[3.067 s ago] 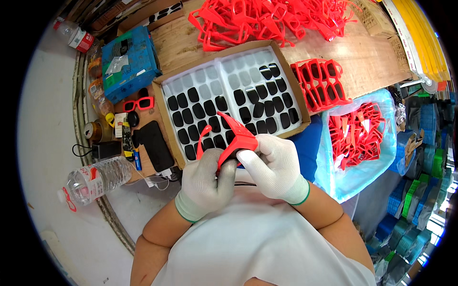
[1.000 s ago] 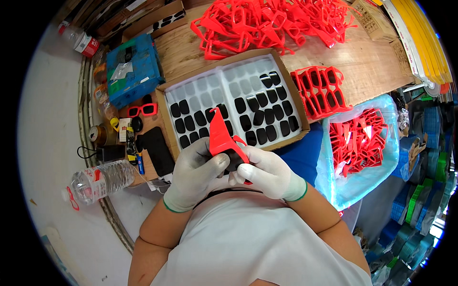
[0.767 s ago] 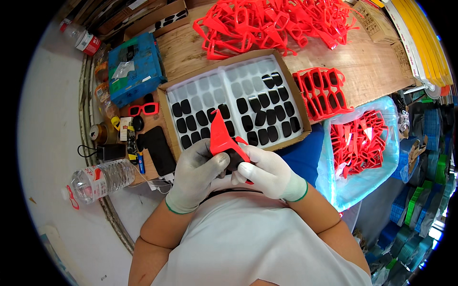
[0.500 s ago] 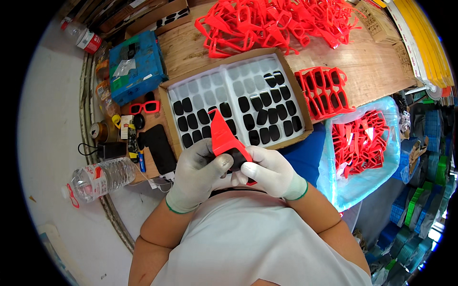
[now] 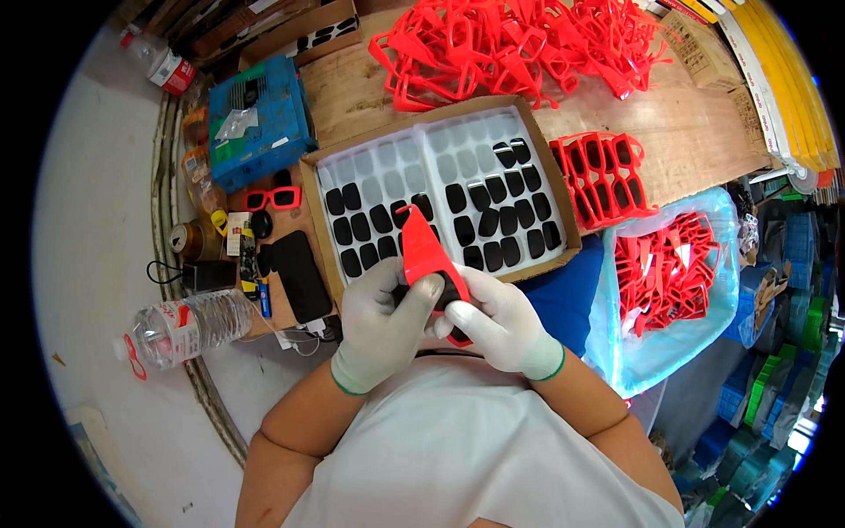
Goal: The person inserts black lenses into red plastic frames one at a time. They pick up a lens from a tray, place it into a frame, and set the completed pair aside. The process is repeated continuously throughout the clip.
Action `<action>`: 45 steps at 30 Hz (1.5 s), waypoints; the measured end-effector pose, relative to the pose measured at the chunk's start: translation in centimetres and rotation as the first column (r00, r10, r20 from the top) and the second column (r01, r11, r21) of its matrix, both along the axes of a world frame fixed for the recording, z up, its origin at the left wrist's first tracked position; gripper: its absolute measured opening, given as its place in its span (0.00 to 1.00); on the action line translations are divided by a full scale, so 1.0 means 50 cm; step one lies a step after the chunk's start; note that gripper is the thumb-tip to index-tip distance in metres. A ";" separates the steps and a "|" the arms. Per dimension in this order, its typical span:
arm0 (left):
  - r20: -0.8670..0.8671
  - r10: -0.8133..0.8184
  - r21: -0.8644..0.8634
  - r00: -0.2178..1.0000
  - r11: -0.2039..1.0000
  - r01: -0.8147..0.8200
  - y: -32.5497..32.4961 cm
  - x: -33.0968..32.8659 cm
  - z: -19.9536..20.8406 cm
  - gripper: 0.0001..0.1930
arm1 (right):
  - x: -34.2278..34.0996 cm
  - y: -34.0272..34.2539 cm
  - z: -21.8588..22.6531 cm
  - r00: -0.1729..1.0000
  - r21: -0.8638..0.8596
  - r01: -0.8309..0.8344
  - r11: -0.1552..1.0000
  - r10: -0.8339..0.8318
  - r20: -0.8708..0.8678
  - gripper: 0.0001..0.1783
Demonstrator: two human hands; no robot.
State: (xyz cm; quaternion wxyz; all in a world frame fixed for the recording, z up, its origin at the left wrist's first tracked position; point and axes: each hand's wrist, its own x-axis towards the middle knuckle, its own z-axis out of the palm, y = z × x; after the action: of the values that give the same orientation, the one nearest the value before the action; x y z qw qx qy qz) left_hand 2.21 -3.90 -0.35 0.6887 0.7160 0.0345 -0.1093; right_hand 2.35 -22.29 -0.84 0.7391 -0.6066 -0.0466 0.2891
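Observation:
Between my two white-gloved hands is a red sunglasses frame (image 5: 426,251), held close to my body with one temple arm pointing up and away. My left hand (image 5: 380,319) is closed on its left side, the thumb pressing by a dark lens (image 5: 450,290). My right hand (image 5: 500,322) pinches the right side, thumb against the lower rim. Fingers hide much of the front of the frame. Just beyond my hands, a cardboard box (image 5: 310,211) holds a white tray with black lenses in rows; several slots at the far side show no lens.
A heap of red frames (image 5: 519,53) lies at the back. Stacked red sunglasses (image 5: 603,180) stand right of the box, above a blue-lined bin (image 5: 723,255) full of red frames. Leftward are a blue box (image 5: 260,123), a phone (image 5: 301,277) and a plastic bottle (image 5: 189,328).
Both hands and the red sunglasses frame have shifted slightly right in the picture, and the frame has turned a little. The grip stays much the same.

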 end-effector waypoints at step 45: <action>-0.035 -0.032 -0.018 0.999 0.999 0.031 0.009 0.020 -0.015 0.08 | 0.022 0.003 0.014 0.987 -0.231 0.019 0.973 0.018 0.157 0.11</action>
State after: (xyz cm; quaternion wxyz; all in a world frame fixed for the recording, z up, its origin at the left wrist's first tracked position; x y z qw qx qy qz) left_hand 3.20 -3.46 -1.11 0.6924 0.7083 0.0345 -0.1331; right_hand 3.46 -22.13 -0.14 0.6572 -0.7098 -0.0706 0.2435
